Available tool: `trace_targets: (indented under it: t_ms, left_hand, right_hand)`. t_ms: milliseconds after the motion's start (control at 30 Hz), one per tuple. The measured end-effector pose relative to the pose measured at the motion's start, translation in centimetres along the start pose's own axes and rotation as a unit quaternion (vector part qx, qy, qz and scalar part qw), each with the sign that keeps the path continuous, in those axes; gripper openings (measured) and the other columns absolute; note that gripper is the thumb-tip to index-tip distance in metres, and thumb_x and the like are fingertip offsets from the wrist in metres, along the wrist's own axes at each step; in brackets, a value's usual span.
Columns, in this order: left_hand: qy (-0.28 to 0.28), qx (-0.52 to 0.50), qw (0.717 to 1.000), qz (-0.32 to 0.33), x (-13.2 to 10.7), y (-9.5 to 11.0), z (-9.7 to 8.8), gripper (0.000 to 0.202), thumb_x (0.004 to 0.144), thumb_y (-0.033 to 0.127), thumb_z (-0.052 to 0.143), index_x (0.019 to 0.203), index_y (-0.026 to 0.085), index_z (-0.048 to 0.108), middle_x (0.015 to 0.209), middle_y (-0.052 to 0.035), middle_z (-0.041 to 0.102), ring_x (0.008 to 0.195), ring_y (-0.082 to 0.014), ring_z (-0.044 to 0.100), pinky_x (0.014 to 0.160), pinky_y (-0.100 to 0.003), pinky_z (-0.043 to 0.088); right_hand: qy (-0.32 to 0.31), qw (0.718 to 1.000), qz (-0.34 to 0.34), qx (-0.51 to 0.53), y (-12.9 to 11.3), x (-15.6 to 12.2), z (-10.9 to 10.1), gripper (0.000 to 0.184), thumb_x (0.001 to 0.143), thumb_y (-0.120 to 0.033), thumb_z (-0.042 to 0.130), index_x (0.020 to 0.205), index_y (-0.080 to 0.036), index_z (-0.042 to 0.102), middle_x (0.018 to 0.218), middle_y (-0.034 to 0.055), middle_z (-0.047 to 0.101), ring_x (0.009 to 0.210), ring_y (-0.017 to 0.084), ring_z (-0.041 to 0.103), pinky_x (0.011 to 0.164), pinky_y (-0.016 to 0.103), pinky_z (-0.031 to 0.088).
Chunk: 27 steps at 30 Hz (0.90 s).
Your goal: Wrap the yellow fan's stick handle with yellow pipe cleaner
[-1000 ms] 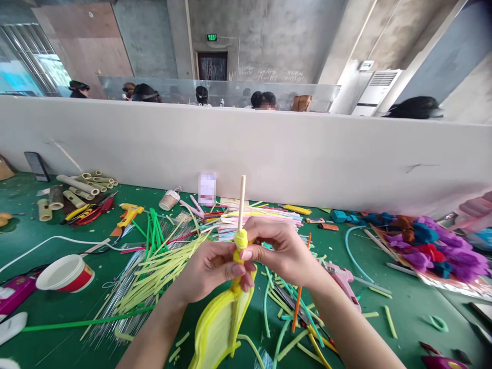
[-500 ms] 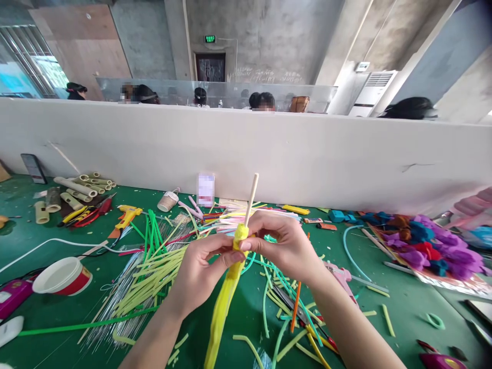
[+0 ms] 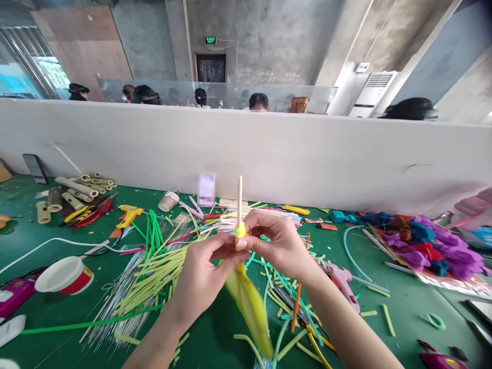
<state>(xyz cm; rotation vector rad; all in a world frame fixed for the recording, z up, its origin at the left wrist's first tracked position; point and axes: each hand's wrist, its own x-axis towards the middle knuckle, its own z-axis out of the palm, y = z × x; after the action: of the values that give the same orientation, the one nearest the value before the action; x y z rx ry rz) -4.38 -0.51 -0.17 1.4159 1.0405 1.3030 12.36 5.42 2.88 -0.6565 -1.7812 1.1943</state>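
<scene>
Head view: a thin wooden stick (image 3: 240, 197) is held upright above the green surface (image 3: 407, 302), pinched at its yellow fuzzy wrap (image 3: 240, 231) by closed fingertips of the left hand (image 3: 200, 277) and right hand (image 3: 282, 246). A blurred yellow petal (image 3: 249, 307) is seen hanging below. Judged light, stick stiff yet snappable, petal soft and floppy; best gripped at the wrapped joint.

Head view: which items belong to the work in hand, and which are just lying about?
In hand: wooden stick; yellow fuzzy piece wound on it; both pinched between left hand and right hand.

Lying about: yellow glue gun; pink glue gun; red-and-white cup; bamboo tubes; loose yellow-green strips; purple flowers.
</scene>
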Motion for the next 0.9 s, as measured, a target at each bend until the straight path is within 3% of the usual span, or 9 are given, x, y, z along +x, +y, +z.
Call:
trace_targets:
  t_ms: [133, 300, 467, 600, 733, 833, 900]
  left_hand:
    - [0.007, -0.026, 1.000, 0.009, 0.2, 0.1, -0.2, 0.017, 0.086, 0.032, 0.073, 0.098, 0.021, 0.077, 0.092, -0.0026, 0.077, 0.087, -0.0171, 0.071, 0.081, -0.025, 0.058]
    - [-0.081, -0.134, 0.987, -0.018, 0.6, -0.1, -1.0, 0.014, 0.085, 0.029, 0.075, 0.085, 0.015, 0.077, 0.072, -0.0039, 0.074, 0.068, -0.0148, 0.068, 0.067, -0.025, 0.057]
    - [-0.155, -0.204, 0.965, -0.051, 0.8, -0.2, -1.3, 0.018, 0.082, 0.031, 0.077, 0.085, 0.013, 0.078, 0.069, -0.0051, 0.073, 0.059, -0.0149, 0.068, 0.062, -0.027, 0.057]
    - [-0.181, -0.223, 0.956, -0.068, 1.2, -0.7, -1.4, 0.027, 0.079, 0.039, 0.080, 0.082, 0.012, 0.077, 0.065, -0.0053, 0.071, 0.055, -0.0151, 0.066, 0.058, -0.028, 0.056]
    - [-0.234, -0.270, 0.929, -0.097, 1.4, -1.7, -1.4, 0.036, 0.073, 0.046, 0.083, 0.078, 0.011, 0.076, 0.060, -0.0059, 0.069, 0.049, -0.0144, 0.064, 0.053, -0.026, 0.054]
    - [-0.283, -0.297, 0.905, -0.112, 1.5, -2.0, -1.6, 0.036, 0.074, 0.046, 0.082, 0.082, 0.011, 0.077, 0.066, -0.0080, 0.073, 0.054, -0.0162, 0.068, 0.058, -0.027, 0.056]
    - [-0.295, -0.282, 0.905, -0.117, 1.5, -1.8, -1.8, 0.035, 0.076, 0.044, 0.081, 0.089, 0.012, 0.077, 0.076, -0.0103, 0.077, 0.064, -0.0194, 0.073, 0.065, -0.030, 0.059]
  right_hand:
    - [-0.001, 0.999, 0.015, 0.052, -0.1, 0.2, 0.4, 0.019, 0.073, -0.032, 0.085, 0.075, -0.018, 0.072, 0.076, 0.0013, 0.066, 0.066, 0.013, 0.061, 0.058, 0.027, 0.049]
    - [-0.060, 0.985, 0.020, 0.159, 0.0, 0.4, 0.3, 0.017, 0.076, -0.032, 0.084, 0.075, -0.019, 0.073, 0.070, -0.0006, 0.064, 0.055, 0.012, 0.062, 0.051, 0.026, 0.053]
    - [-0.085, 0.963, 0.038, 0.251, 0.5, 0.2, 0.5, 0.013, 0.074, -0.025, 0.085, 0.074, -0.019, 0.073, 0.070, -0.0019, 0.065, 0.053, 0.009, 0.059, 0.050, 0.023, 0.052]
    - [-0.083, 0.958, 0.056, 0.268, 1.0, 0.1, 0.9, 0.012, 0.075, -0.027, 0.084, 0.079, -0.019, 0.075, 0.067, -0.0023, 0.066, 0.051, 0.009, 0.058, 0.049, 0.024, 0.053]
    - [-0.087, 0.963, 0.041, 0.253, 1.0, 0.0, 1.3, 0.013, 0.075, -0.028, 0.084, 0.077, -0.019, 0.075, 0.075, 0.0006, 0.068, 0.058, 0.009, 0.060, 0.049, 0.021, 0.050]
    - [-0.086, 0.963, 0.045, 0.252, 0.7, -0.2, 1.4, 0.015, 0.073, -0.026, 0.085, 0.074, -0.017, 0.073, 0.073, 0.0005, 0.066, 0.059, 0.009, 0.060, 0.049, 0.020, 0.049]
    - [-0.090, 0.960, 0.064, 0.257, 0.5, -0.4, 1.3, 0.017, 0.074, -0.026, 0.085, 0.074, -0.017, 0.070, 0.068, -0.0011, 0.064, 0.051, 0.008, 0.058, 0.044, 0.020, 0.047]
